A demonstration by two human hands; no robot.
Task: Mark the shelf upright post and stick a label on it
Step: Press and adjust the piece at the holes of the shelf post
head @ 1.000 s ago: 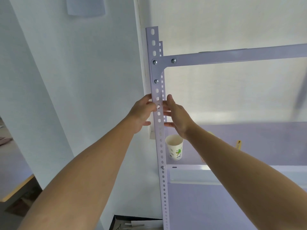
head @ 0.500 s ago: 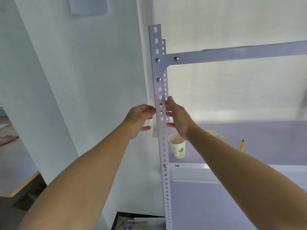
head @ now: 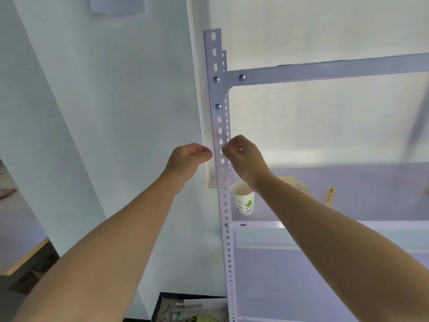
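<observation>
Both hands at the pale perforated metal shelf post (head: pixel 220 145). Left hand (head: pixel 188 159) curled, fingertips bunched, apparently empty. Right hand (head: pixel 241 156) pinches something thin I cannot make out. Should press flat, squarely.

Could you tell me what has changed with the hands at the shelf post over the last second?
Both hands have curled and drawn slightly back: the left hand, earlier pressed flat on the upright post, now sits just beside its left edge; the right hand has closed its fingers at the right edge. A faint clear patch shows on the post between them. The paper cup stayed put.
</observation>
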